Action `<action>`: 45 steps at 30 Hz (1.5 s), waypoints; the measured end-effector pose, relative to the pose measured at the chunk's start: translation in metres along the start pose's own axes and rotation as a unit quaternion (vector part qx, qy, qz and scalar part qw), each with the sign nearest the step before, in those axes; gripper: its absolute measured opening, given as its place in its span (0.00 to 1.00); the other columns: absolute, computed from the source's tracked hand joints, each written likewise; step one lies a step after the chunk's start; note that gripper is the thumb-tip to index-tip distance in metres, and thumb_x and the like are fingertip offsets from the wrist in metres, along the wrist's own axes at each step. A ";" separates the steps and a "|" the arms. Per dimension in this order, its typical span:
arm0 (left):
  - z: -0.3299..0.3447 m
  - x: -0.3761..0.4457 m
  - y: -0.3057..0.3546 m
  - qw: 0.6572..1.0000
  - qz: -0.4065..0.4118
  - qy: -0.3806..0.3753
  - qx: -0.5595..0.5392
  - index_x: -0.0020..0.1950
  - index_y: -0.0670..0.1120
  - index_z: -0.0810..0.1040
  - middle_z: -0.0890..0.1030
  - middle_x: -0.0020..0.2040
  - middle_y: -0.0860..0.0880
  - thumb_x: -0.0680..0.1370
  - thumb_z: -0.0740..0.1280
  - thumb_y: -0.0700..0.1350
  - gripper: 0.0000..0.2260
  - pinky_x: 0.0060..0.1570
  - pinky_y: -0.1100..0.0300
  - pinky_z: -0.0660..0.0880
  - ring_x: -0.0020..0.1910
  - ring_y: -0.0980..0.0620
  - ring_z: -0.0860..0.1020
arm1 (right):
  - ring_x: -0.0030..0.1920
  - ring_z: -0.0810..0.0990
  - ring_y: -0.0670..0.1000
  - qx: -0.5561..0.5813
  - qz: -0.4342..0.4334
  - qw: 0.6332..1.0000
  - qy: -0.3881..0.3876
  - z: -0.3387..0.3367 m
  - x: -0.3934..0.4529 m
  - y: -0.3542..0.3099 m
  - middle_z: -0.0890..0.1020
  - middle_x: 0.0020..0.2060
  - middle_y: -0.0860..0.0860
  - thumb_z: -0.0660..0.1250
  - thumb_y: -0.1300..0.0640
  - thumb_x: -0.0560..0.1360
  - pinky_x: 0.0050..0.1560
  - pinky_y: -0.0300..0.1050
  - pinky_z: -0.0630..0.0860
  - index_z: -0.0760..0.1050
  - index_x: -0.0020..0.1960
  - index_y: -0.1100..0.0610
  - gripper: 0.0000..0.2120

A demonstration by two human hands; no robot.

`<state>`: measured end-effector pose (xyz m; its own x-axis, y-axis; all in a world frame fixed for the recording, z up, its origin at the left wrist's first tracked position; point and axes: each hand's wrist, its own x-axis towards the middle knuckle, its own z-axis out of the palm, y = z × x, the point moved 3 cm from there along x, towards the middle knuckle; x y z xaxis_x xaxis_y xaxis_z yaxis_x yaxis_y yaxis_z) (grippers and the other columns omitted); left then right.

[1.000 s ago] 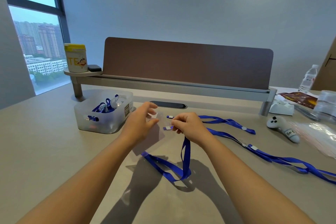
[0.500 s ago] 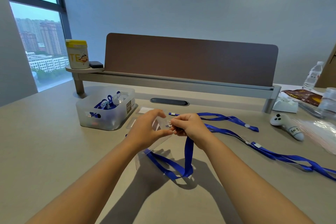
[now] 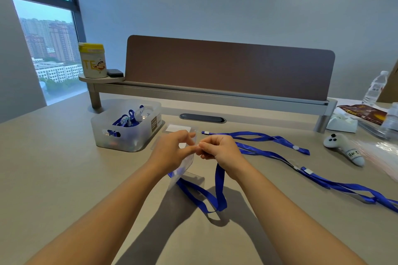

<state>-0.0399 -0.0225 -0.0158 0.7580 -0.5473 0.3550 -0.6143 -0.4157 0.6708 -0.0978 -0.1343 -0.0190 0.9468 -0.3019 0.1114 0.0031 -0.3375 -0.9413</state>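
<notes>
My left hand (image 3: pixel 172 150) pinches the top edge of a clear plastic badge holder (image 3: pixel 182 169), which hangs down from my fingers above the table. My right hand (image 3: pixel 219 149) is curled round the clip end of a blue lanyard (image 3: pixel 219 191), and its fingertips meet those of my left hand at the holder's top. The lanyard drops from my right fist and loops on the table below. The clip itself is hidden by my fingers.
A translucent bin (image 3: pixel 127 129) with more lanyards and holders stands at the left. Another clear holder with a white card (image 3: pixel 178 128) lies behind my hands. Two more blue lanyards (image 3: pixel 280 142) stretch to the right, near a white controller (image 3: pixel 344 150), plastic bags and a water bottle (image 3: pixel 375 88).
My hands have come closer together, so that the lanyard's end now meets the top of the badge holder. The holder has swung from flat and raised to hanging down.
</notes>
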 end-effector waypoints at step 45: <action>0.003 0.003 -0.033 0.995 -0.013 -0.097 0.015 0.71 0.55 0.56 0.61 0.71 0.48 0.64 0.75 0.51 0.41 0.65 0.48 0.67 0.68 0.47 0.62 | 0.36 0.76 0.46 -0.032 0.017 0.999 0.009 -0.008 0.016 0.006 0.78 0.34 0.50 0.62 0.61 0.76 0.40 0.36 0.76 0.78 0.46 0.62 0.07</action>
<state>-0.0181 -0.0128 -0.0388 0.7186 -0.6653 0.2026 -0.6035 -0.4518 0.6570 -0.0849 -0.1485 -0.0204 0.9400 -0.3305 0.0852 -0.0512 -0.3834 -0.9222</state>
